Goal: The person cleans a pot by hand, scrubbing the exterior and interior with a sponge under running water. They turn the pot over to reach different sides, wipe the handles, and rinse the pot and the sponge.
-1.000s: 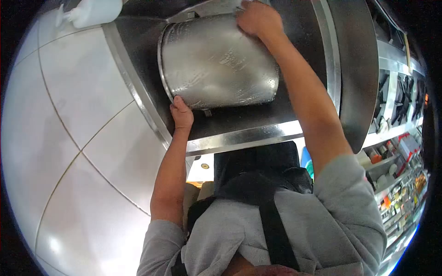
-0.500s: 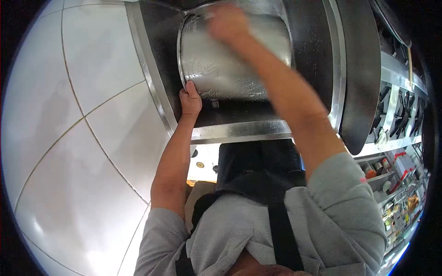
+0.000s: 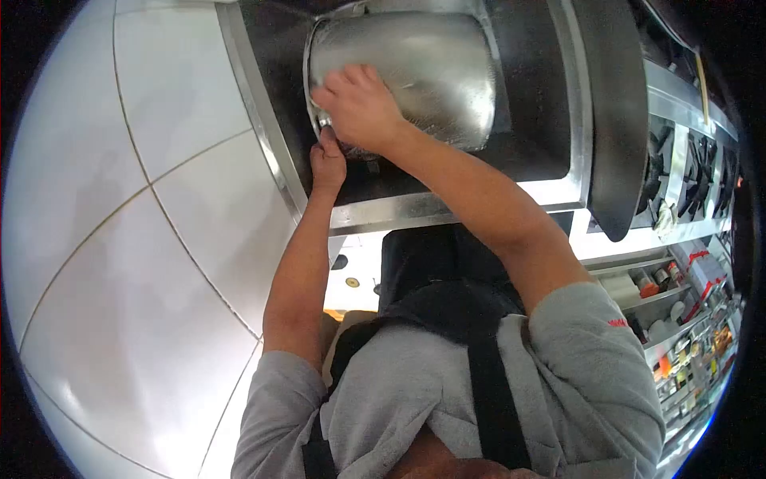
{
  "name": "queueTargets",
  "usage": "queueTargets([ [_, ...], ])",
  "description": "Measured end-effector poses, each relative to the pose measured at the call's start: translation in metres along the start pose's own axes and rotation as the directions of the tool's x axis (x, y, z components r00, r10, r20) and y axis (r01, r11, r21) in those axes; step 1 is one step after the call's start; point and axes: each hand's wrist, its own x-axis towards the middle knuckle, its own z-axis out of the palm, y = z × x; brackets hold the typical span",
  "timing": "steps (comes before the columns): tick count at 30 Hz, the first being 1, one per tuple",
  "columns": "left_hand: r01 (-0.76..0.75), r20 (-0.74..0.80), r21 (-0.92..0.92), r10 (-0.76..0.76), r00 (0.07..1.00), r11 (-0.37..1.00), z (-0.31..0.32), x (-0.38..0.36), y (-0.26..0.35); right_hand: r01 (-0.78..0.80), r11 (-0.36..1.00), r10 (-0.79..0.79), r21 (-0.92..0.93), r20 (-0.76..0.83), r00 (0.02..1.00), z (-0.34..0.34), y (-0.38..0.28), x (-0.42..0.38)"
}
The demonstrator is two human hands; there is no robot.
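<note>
Head view, dented steel pot [image 3: 431,72] on its side, left hand [image 3: 327,164] gripping rim, right hand [image 3: 359,108] flat on wall

1. White glazed wall tiles [image 3: 120,239] with thin dark grout lines fill the left side.
2. Large dark round wok-like pan [image 3: 610,112] stands on edge at the right of the basin area.
3. Black gas burner grates [image 3: 702,172] run along a steel counter farther right.
4. Steel shelves of small bottles and containers [image 3: 670,303] sit lower right.
5. Grey sweatshirt [image 3: 558,399] with black apron strap [image 3: 495,407] fills the bottom.
</note>
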Motion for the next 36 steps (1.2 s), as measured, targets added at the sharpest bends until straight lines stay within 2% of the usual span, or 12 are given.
queueTargets([
  [4,0.094,-0.123,0.02,-0.091,0.988,0.995,0.002,-0.008,0.056,-0.388,0.839,0.392,-0.381,-0.072,0.917,-0.048,0.13,-0.01],
  [6,0.238,-0.104,-0.05,-0.242,0.965,0.97,0.01,0.003,0.107,-0.623,0.734,0.602,-0.27,-0.165,0.781,-0.078,0.18,0.011],
  [10,0.548,0.39,-0.439,-0.399,0.83,0.712,0.012,0.089,0.206,-0.565,0.798,0.598,-0.211,0.165,0.784,-0.059,0.174,0.047],
  [13,0.321,0.325,-0.367,-0.203,0.924,0.873,-0.002,0.09,0.237,-0.345,0.93,0.319,0.128,0.188,0.929,-0.071,0.15,0.043],
  [15,-0.058,0.067,0.133,0.05,0.996,0.989,-0.009,0.047,0.191,-0.382,0.904,0.42,-0.192,0.232,0.877,-0.094,0.167,0.017],
  [18,-0.057,-0.038,0.19,0.065,0.997,0.98,-0.01,0.056,0.131,-0.697,0.713,0.702,-0.084,0.071,0.709,-0.058,0.224,-0.002],
  [24,-0.067,-0.197,0.453,0.173,0.965,0.889,-0.002,0.07,0.159,-0.301,0.94,0.276,-0.159,-0.164,0.947,-0.091,0.104,-0.075],
  [28,-0.057,-0.257,0.342,0.151,0.954,0.938,0.002,0.03,0.128,-0.688,0.726,0.688,0.01,-0.016,0.725,-0.073,0.204,-0.03],
  [30,-0.103,-0.264,0.284,0.181,0.947,0.953,-0.003,0.03,0.129,0.021,0.932,0.165,-0.361,0.476,0.864,0.065,0.42,0.002],
  [33,-0.062,-0.319,0.278,0.153,0.935,0.959,-0.004,0.03,0.12,0.003,0.926,0.251,-0.377,0.621,0.743,0.053,0.348,0.055],
  [35,-0.032,-0.338,0.33,0.15,0.929,0.943,-0.007,0.034,0.106,-0.392,0.872,0.486,-0.294,0.415,0.769,-0.027,0.197,0.06],
  [36,-0.041,-0.352,0.38,0.185,0.918,0.924,-0.008,0.044,0.104,-0.328,0.928,0.371,-0.178,0.348,0.861,-0.027,0.16,0.046],
])
